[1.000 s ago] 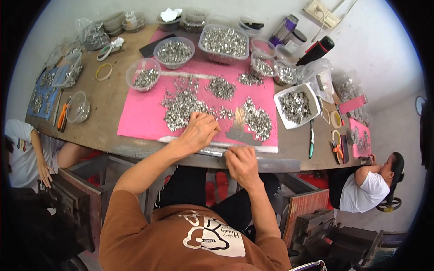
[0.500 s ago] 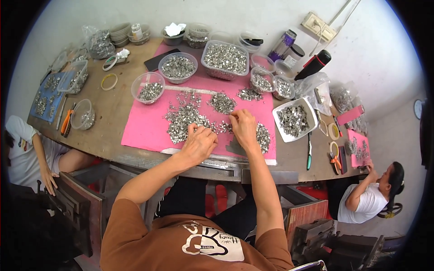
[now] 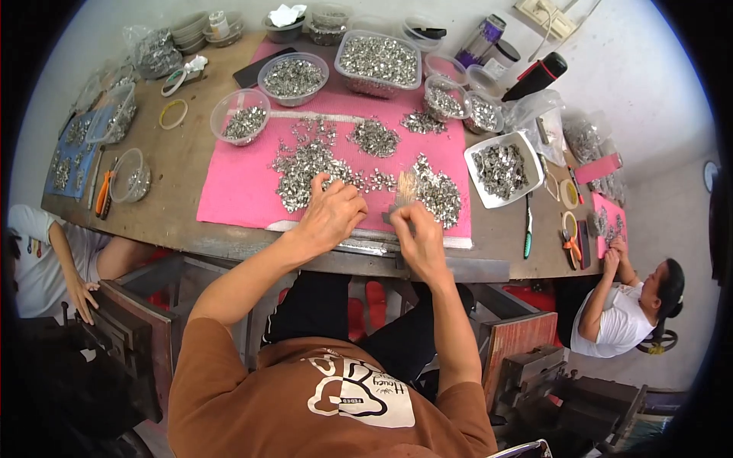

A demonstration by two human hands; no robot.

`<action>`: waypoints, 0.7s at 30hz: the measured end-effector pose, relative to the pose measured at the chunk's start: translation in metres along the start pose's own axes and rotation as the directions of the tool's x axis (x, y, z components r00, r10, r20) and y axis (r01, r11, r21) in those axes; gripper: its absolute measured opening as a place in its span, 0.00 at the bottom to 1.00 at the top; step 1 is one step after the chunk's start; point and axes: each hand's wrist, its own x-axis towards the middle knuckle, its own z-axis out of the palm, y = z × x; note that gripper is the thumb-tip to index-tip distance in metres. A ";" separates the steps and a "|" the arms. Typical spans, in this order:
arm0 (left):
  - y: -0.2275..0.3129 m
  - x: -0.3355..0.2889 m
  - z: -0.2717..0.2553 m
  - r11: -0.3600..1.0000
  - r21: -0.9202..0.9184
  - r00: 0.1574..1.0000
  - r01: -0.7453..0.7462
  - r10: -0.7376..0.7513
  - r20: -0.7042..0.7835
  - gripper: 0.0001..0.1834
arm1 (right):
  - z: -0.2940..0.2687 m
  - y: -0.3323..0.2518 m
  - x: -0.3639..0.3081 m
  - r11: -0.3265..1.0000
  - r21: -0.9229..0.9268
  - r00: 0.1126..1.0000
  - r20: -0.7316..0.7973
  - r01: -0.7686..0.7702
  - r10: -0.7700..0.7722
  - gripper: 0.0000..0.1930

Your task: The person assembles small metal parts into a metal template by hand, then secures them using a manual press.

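Observation:
A pink mat [image 3: 229, 187] lies on the workbench with heaps of small shiny metal pieces on it. My left hand [image 3: 333, 214] rests with curled fingers at the near edge of the large left heap [image 3: 301, 179]. Its fingertips are drawn together over the pieces; what they hold is too small to make out. My right hand [image 3: 421, 238] is pinched at the mat's front edge, beside a small dark grey block [image 3: 389, 221]. Anything between its fingertips is hidden. Just beyond it, a tan, bristly-looking strip [image 3: 407, 185] touches the right heap [image 3: 437, 195].
Along the back stand a rectangular tub [image 3: 379, 61] and round bowls [image 3: 294, 79] of metal pieces. A white square dish [image 3: 504, 169] of pieces is on the right, near a green-handled tool [image 3: 527, 233]. Co-workers sit at left [image 3: 53, 267] and right [image 3: 622, 313].
My right hand has drawn back from the heaps toward the mat's front edge, uncovering the tan strip. My left hand stays by the left heap. The whole view has shifted slightly.

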 end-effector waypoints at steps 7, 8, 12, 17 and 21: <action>0.008 -0.001 0.004 0.999 -0.030 1.000 -0.029 0.029 -0.002 0.04 | 0.016 -0.010 -0.050 0.995 0.101 0.999 -0.052 0.005 0.000 0.03; 0.008 -0.002 0.004 0.997 -0.070 0.999 -0.034 0.033 -0.018 0.04 | 0.017 -0.011 -0.051 0.996 0.087 0.997 -0.073 0.003 0.003 0.03; 0.016 -0.010 -0.004 0.968 -0.248 0.999 0.037 -0.035 0.011 0.03 | 0.019 -0.012 -0.052 0.998 0.063 0.996 -0.085 0.005 0.000 0.03; 0.030 -0.023 -0.006 0.890 -0.446 0.992 0.095 -0.123 -0.034 0.03 | 0.021 -0.013 -0.052 0.998 0.025 0.992 -0.114 0.060 -0.057 0.04; 0.044 -0.027 -0.008 0.899 -0.420 0.990 0.122 -0.140 -0.014 0.03 | 0.021 -0.013 -0.052 0.996 -0.016 0.989 -0.122 0.086 -0.087 0.05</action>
